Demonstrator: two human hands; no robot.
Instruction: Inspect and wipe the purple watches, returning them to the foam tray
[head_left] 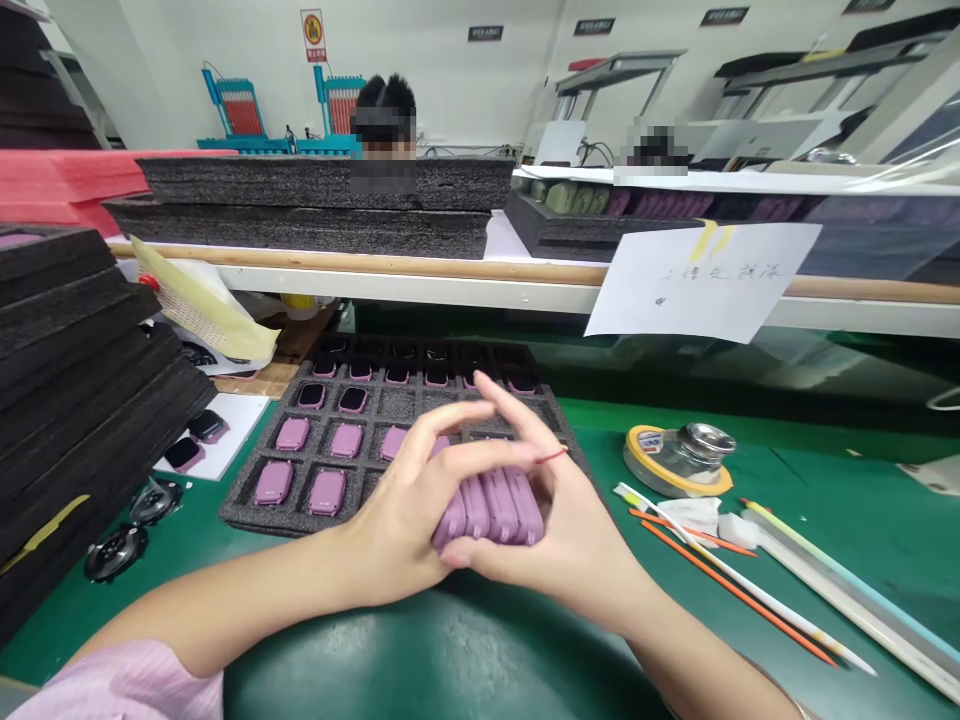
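A stack of several purple watch bodies (491,505) is held between both my hands above the green table. My left hand (397,510) wraps its fingers over the stack from the left and top. My right hand (559,520) cradles the stack from the right and underneath, with two fingers raised. Just behind my hands lies a dark foam tray (244,495) whose pockets hold more purple watch bodies (274,482), some face down, some screen up.
Tall piles of black foam trays (67,390) rise at the left. Loose watch bodies (196,440) lie on white paper. A metal dispenser on a tape roll (679,460), swabs and orange sticks (739,590) lie at right. A shelf with a hanging paper note (701,280) crosses behind; other people sit beyond it.
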